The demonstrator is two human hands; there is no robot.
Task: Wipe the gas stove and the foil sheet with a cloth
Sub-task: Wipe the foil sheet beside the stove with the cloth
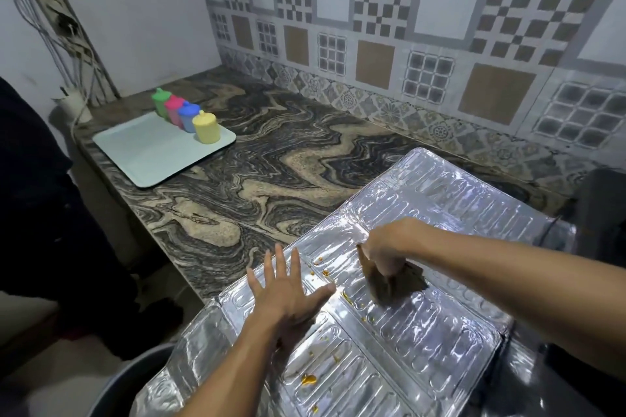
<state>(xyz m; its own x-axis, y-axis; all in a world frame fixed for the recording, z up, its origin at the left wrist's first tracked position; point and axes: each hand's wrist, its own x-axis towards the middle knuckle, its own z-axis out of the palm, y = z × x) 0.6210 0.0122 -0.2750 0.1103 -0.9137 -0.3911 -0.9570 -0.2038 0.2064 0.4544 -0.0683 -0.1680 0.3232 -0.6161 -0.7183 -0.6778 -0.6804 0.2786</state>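
A shiny embossed foil sheet [440, 213] lies spread over the lower right of the counter, dotted with orange-yellow food spots [308, 379]. My right hand [389, 247] grips a dark brown cloth [396, 284] and presses it onto the middle of the foil. My left hand [288, 288] lies flat on the foil's left part with its fingers spread, holding nothing. The black gas stove [603, 379] shows only as a dark surface past the foil's right edge; most of it is hidden under the foil.
A pale tray [145, 152] on the marbled counter [271, 159] at the left carries several coloured lidded cups [205, 128]. A patterned tile wall rises behind. A dark round bin rim [135, 372] sits below the counter edge. A person in dark clothes stands at far left.
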